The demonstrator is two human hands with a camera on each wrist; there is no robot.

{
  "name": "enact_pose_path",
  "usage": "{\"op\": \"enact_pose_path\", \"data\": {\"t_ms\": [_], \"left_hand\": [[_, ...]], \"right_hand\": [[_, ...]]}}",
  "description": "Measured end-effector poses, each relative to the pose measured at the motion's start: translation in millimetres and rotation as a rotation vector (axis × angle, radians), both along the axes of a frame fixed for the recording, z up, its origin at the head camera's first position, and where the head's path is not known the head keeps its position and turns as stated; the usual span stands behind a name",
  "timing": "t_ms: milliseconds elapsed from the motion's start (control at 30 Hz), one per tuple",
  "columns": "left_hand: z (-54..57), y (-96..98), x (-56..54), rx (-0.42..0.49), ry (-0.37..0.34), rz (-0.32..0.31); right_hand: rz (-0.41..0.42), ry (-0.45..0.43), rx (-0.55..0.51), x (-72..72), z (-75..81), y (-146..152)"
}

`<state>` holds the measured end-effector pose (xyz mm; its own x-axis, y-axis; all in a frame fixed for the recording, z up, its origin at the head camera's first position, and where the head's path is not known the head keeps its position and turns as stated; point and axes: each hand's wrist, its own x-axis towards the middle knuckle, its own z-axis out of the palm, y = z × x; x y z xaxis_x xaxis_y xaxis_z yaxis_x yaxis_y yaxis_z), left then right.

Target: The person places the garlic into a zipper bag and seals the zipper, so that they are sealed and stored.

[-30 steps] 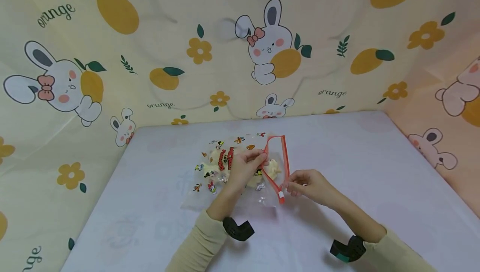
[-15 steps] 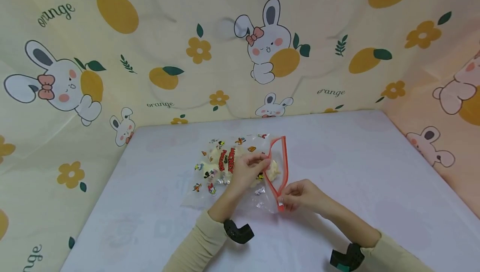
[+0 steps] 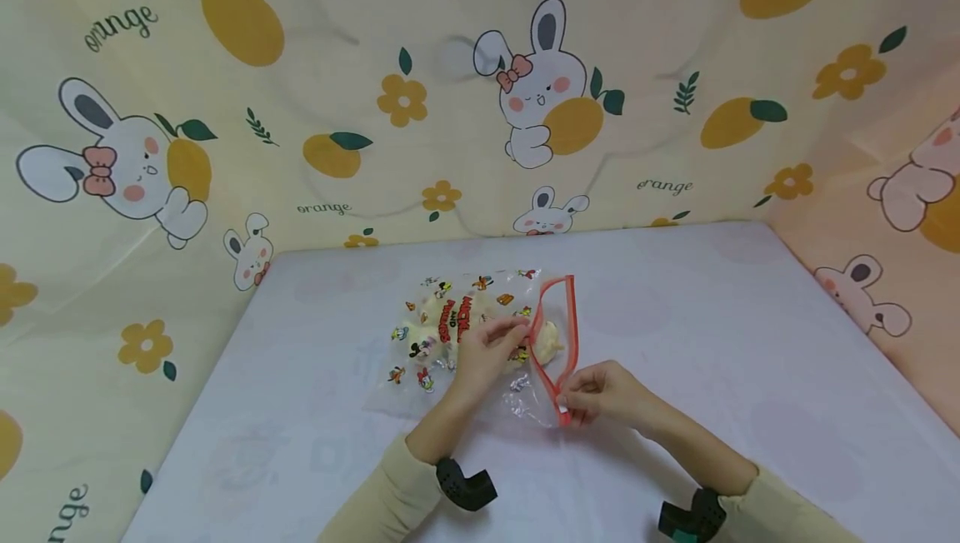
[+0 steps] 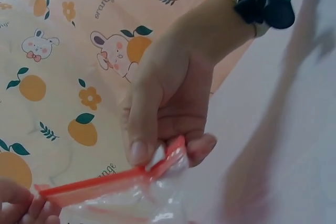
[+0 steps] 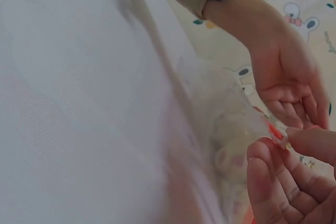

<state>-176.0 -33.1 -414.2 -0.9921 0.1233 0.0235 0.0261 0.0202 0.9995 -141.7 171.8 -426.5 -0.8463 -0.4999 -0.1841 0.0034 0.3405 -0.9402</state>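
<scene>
A clear zip bag with small cartoon prints and a red-edged mouth lies on its side on the table. Inside is a soft-looking, cream-coloured lumpy thing, partly hidden by the print and my left arm. My left hand pinches one red lip of the mouth near its middle, holding it away from the other lip. With thumb and fingers, my right hand pinches the near end of the red zip, where the white slider shows beside the thumb in the left wrist view.
A white cloth covers the table. Behind and at both sides hangs a curtain printed with rabbits, oranges and flowers. Dark wrist devices sit at both of my sleeve cuffs.
My right hand has come down toward me, from beside the zip's edge to a grip on its near corner by the slider. My left hand keeps its pinch, shifting slightly.
</scene>
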Motion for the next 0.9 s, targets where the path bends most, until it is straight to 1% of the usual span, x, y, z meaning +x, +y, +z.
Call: {"op": "enact_pose_path", "data": {"t_ms": [100,200,267,333,400,467,500,600,667,733,767,900], "left_hand": [[-2.9,-3.6,5.4,0.034,-0.001,0.017],[-6.0,-7.6,12.0,0.076,0.004,0.017],[-8.2,-10.3,17.8,0.082,0.010,0.004],[-11.0,-12.3,24.3,0.090,-0.004,-0.024],[-14.2,-13.4,32.7,0.091,-0.032,-0.066],[-17.8,-12.8,42.4,0.085,-0.089,-0.120],[-20.0,-12.0,47.5,0.090,-0.122,-0.158],[-26.3,-7.7,61.4,0.116,-0.246,-0.268],[-29.8,-4.3,67.9,0.144,-0.330,-0.316],[-32.7,-1.1,71.8,0.175,-0.408,-0.325],[-34.1,0.1,72.8,0.188,-0.435,-0.315],[-40.7,2.7,71.4,0.210,-0.509,-0.271]], "right_hand": [[-0.010,-0.006,-0.002,-1.5,-1.3,-0.9],[-0.029,-0.010,-0.007,-2.6,-2.1,-2.0],[-0.036,-0.012,-0.011,-3.5,-2.7,-2.7],[-0.045,-0.015,-0.015,-4.4,-3.2,-3.3],[-0.052,-0.016,-0.018,-5.6,-3.7,-4.0],[-0.059,-0.009,-0.013,-6.8,-4.3,-4.5],[-0.064,-0.008,-0.012,-7.4,-4.7,-4.6],[-0.076,0.003,-0.002,-9.6,-5.6,-5.2],[-0.079,0.019,0.003,-10.6,-5.8,-5.6],[-0.081,0.039,0.011,-11.2,-5.6,-6.2],[-0.083,0.046,0.013,-11.5,-5.6,-6.8],[-0.102,0.053,0.009,-12.3,-5.4,-10.4]]}}
